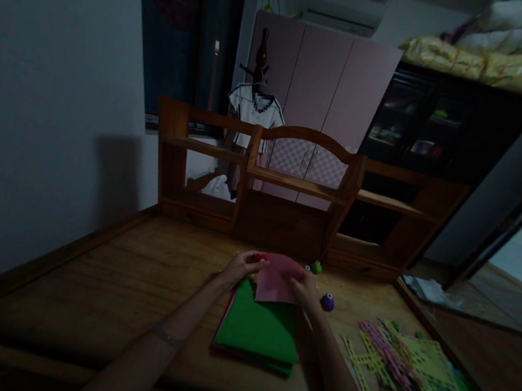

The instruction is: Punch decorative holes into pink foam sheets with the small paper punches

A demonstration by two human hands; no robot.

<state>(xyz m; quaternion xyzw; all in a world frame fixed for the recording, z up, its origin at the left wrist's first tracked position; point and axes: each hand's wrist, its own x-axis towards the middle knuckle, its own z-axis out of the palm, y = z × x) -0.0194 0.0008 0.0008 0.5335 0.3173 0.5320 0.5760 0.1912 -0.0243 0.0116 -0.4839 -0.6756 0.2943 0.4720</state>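
A sheet of pink paper [277,283] is held up between my two hands over a stack of coloured sheets, with a green sheet [258,329] on top and pink edges showing beneath. My left hand [240,269] is closed at the sheet's left edge around a small red craft punch [259,258], partly hidden by the fingers. Pinching the right edge of the pink paper is my right hand [306,292]. Close to that hand on the table are a purple craft punch [328,302] and a green one [317,267], with another small white-topped piece beside the green one.
Punched strips of yellow, pink, green and blue paper [406,367] lie heaped on the table's right side. A wooden shelf unit [292,182] rises along the far edge of the wooden table [128,293]. A wall [55,125] borders the left.
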